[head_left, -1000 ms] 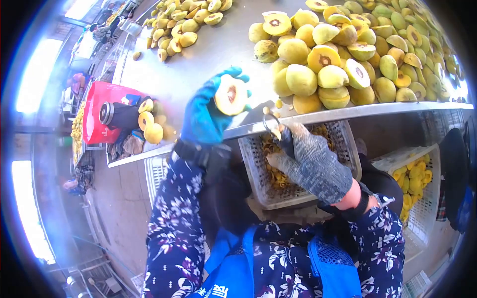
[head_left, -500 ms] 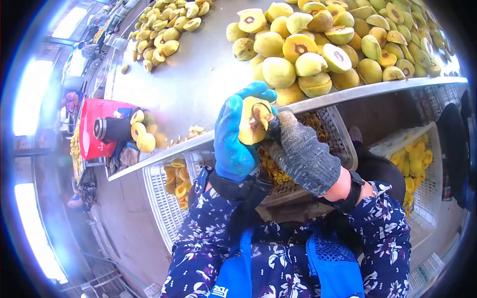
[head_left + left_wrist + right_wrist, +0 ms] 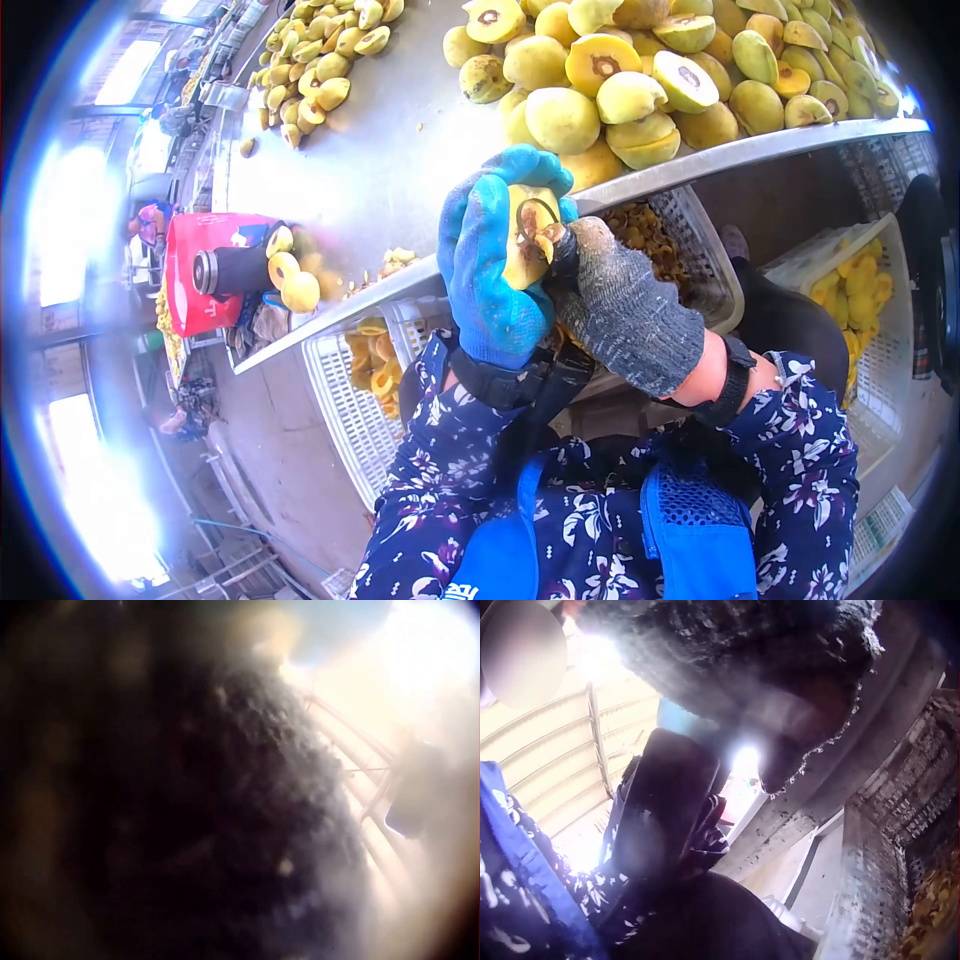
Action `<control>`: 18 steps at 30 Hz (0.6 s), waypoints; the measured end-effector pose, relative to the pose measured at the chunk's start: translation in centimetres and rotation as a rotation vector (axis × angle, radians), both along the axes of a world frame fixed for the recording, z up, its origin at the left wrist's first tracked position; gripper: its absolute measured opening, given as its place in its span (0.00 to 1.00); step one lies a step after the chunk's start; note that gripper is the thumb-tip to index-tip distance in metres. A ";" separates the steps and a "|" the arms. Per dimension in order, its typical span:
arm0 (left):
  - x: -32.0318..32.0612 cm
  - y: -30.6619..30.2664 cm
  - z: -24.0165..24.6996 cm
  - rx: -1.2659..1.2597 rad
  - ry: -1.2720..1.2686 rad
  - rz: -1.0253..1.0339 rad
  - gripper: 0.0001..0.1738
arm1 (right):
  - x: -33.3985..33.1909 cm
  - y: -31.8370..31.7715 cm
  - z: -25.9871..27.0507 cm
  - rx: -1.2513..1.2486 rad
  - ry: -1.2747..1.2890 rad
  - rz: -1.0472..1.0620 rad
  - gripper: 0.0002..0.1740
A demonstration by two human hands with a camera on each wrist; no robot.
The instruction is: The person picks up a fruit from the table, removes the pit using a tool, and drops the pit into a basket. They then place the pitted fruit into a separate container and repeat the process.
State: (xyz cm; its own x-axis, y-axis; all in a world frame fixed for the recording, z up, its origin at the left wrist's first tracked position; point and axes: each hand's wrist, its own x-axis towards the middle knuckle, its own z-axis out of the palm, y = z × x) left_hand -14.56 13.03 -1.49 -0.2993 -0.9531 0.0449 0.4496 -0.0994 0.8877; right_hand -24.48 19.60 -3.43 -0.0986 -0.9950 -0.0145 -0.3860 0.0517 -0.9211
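In the head view my left hand (image 3: 488, 275), in a blue glove, cups a yellow peach half (image 3: 522, 266) with its cut face toward the right hand. My right hand (image 3: 632, 310), in a grey knitted glove, grips the dark handle of a loop-bladed pitting knife (image 3: 566, 252). The thin metal loop lies against the brown centre of the cut face, where a loosened piece shows. Both hands are close together, just off the table's front edge. The grey glove (image 3: 757, 652) fills the top of the right wrist view; the left wrist view is dark and blurred.
A large heap of peach halves (image 3: 590, 120) lies on the metal table (image 3: 390, 150), with a smaller heap (image 3: 320, 75) farther left. Below its rim stand a crate of scraps (image 3: 720, 265) and crates of cut fruit (image 3: 345, 425). A red bag (image 3: 190, 290) and dark flask (image 3: 235, 270) sit left.
The left hand has brought the peach half rightward to the right hand. The loop, earlier apart from the fruit, now works in its centre, and the cut face has turned toward the knife.
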 end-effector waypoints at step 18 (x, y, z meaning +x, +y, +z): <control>-0.1 0.1 0.0 -0.079 0.013 0.030 0.21 | 0.6 0.5 0.3 0.028 -0.019 -0.025 0.22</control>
